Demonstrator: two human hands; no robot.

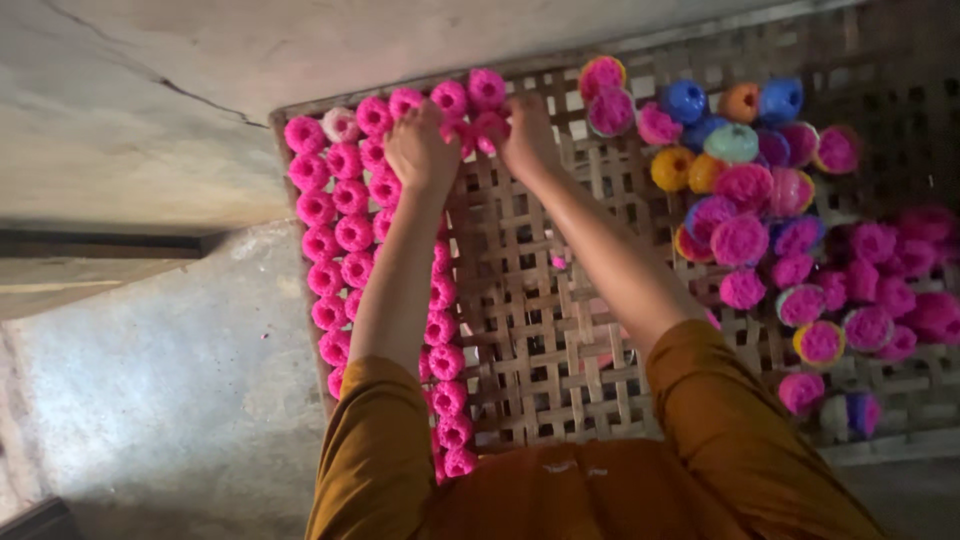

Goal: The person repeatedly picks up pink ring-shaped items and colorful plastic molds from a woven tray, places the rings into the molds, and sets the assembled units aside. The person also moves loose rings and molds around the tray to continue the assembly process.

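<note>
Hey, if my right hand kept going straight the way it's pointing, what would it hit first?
Likely the pink pieces at the woven tray's far edge, just beyond the right hand; depth is unclear.

No packages, labels, signs or screens show anywhere here; nothing on the woven tray (540, 330) or floor carries a printed surface.

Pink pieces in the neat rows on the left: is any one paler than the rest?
Yes: the pale pink piece in the far row, second from the tray's left corner. It looks whitish pink, while its neighbours are all deep magenta.
</note>
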